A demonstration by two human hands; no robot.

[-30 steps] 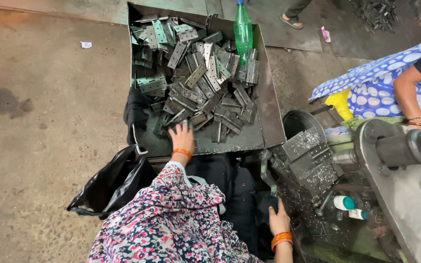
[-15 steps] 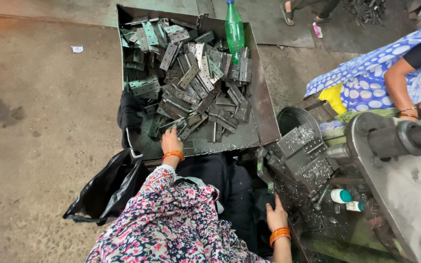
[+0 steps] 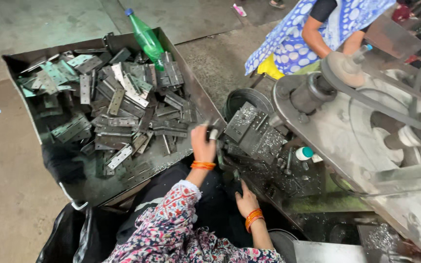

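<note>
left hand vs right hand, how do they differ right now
The left hand is raised at the machine block, fingers closed on a small metal piece; the right hand sits lower, near the lap, resting on the machine's dark base. The left is by the hinge tray; the right is not. Both wear orange bangles.

Hinges [image 3: 118,104] in tray [image 3: 23,85], upper left: dull grey metal, some w/ greenish tint, scuffed. Tray: dark sheet metal, matt. Bottle [image 3: 147,39]: glossy green plastic. Machine [image 3: 366,141], right: grimy metal, dusted w/ shavings. Floor [image 3: 6,195]: rough concrete. Sleeve [image 3: 171,224]: floral cloth. Bag [image 3: 69,238], lower left: shiny black plastic.
</note>
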